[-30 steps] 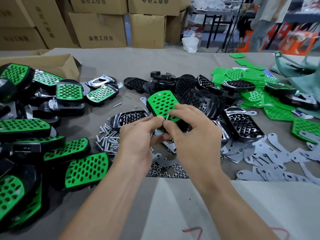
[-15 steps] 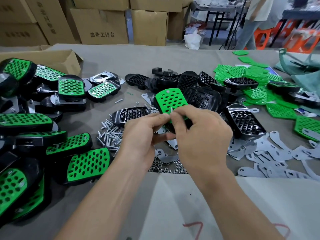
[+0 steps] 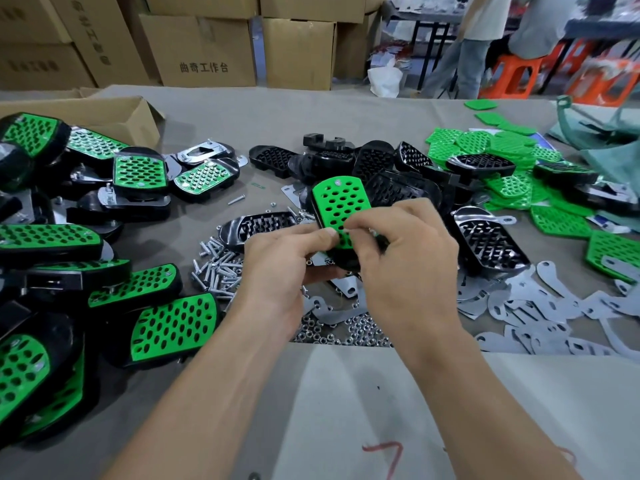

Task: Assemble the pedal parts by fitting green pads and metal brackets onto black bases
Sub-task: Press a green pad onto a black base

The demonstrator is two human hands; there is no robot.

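A pedal with a green holed pad (image 3: 339, 206) on a black base is held up at the table's middle. My left hand (image 3: 280, 268) grips its near end from the left and below. My right hand (image 3: 405, 258) pinches at the pad's near edge from the right; what sits between those fingertips is hidden. A screw head shows at the pad's far end. Loose black bases (image 3: 488, 244) lie behind and to the right. Green pads (image 3: 485, 147) are heaped at the back right. Flat metal brackets (image 3: 540, 306) lie scattered at the right.
Finished green-and-black pedals (image 3: 173, 327) are piled along the left. Loose screws (image 3: 214, 268) and nuts (image 3: 353, 332) lie under my hands. An open cardboard box (image 3: 104, 114) stands at the back left, stacked cartons (image 3: 207, 50) behind. A person stands at the far right.
The pedal and both hands have stayed at nearly the same spot; my right fingertips have shifted slightly along the pad's near edge.
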